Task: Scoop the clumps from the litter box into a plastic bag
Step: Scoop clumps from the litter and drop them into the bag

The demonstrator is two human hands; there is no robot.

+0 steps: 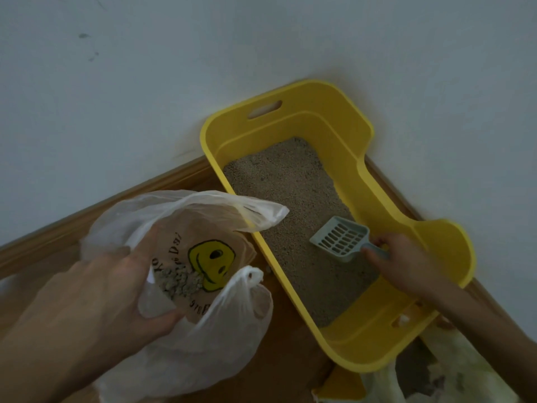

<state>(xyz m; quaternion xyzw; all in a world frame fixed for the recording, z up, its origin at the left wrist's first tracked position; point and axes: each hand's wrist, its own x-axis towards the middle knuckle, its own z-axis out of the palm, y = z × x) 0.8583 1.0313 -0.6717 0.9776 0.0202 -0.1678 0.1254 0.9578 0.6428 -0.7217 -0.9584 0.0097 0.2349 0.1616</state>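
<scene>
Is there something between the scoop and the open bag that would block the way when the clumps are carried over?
Only the litter box's near yellow wall stands between the scoop, held by the right hand, and the plastic bag. The left hand holds the mouth open. One bag handle droops over that wall.

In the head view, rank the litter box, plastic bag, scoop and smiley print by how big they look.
1. Litter box and plastic bag: similar spread, and the bag is nearer the camera, so unranked.
2. Scoop and smiley print: look alike.
</scene>
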